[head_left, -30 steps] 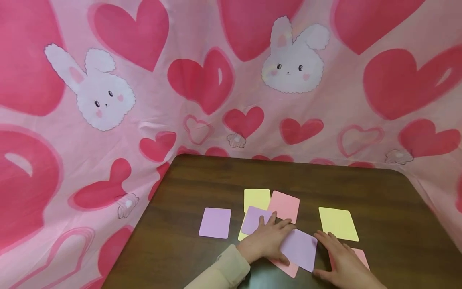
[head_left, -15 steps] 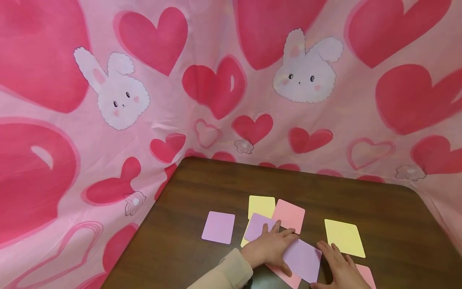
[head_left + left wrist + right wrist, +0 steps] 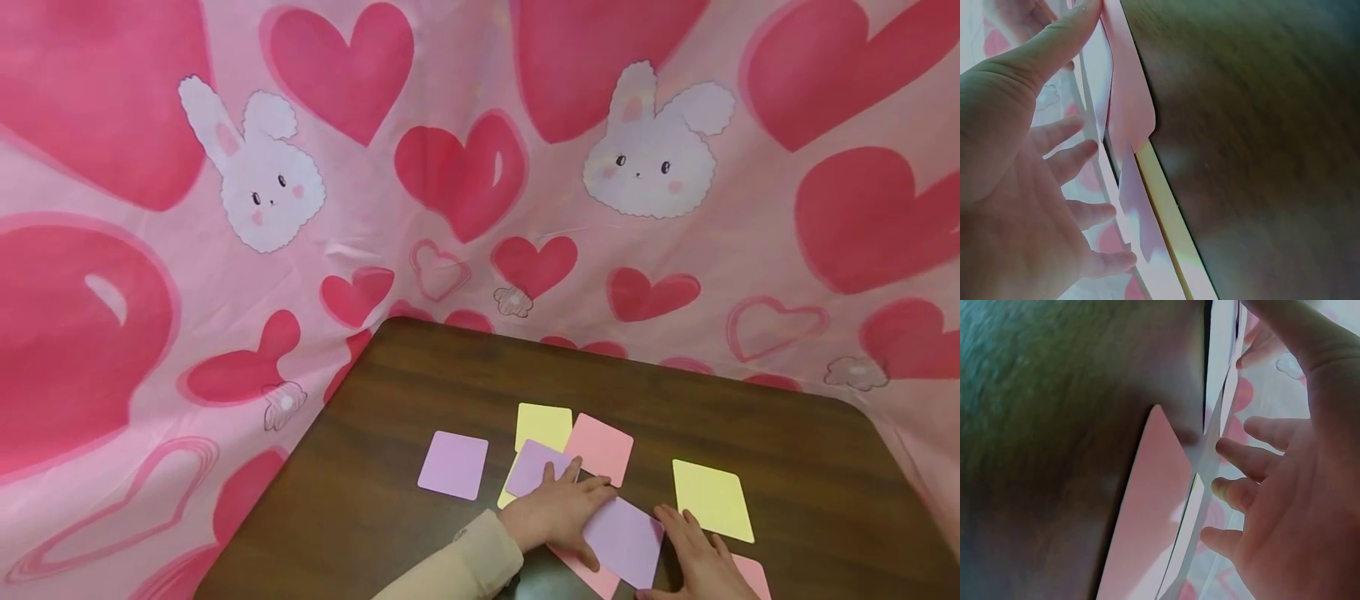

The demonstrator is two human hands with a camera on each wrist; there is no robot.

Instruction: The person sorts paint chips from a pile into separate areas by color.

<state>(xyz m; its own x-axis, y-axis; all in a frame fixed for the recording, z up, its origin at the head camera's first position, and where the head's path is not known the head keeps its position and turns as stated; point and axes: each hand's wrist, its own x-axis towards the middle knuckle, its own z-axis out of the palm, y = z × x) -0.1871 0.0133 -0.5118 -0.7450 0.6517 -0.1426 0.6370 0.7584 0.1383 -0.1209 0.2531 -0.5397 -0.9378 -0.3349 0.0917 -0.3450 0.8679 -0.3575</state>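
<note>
My left hand (image 3: pixel 564 510) has its fingers spread over two purple cards. One purple card (image 3: pixel 534 465) lies under its fingertips at the upper left, partly over a yellow card (image 3: pixel 506 498). The other purple card (image 3: pixel 626 542) lies between my hands, by the left thumb, and overlaps a pink card (image 3: pixel 588 578). My right hand (image 3: pixel 701 560), fingers extended, is at that purple card's right edge; contact cannot be told. It partly hides another pink card (image 3: pixel 752 575). Both palms show in the wrist views, the left hand (image 3: pixel 1029 206) and the right hand (image 3: pixel 1297 494) holding nothing.
A purple card (image 3: pixel 453 465) lies alone at the left of the dark wooden table (image 3: pixel 360 533). Beyond my left hand lie a yellow card (image 3: pixel 543 427) and a pink card (image 3: pixel 600 448). Another yellow card (image 3: pixel 712 500) lies right. A heart-and-rabbit cloth (image 3: pixel 442 192) hangs behind.
The head view has shifted, so the table and cards sit further right and slightly lower. Both hands stay at nearly the same places among the cards.
</note>
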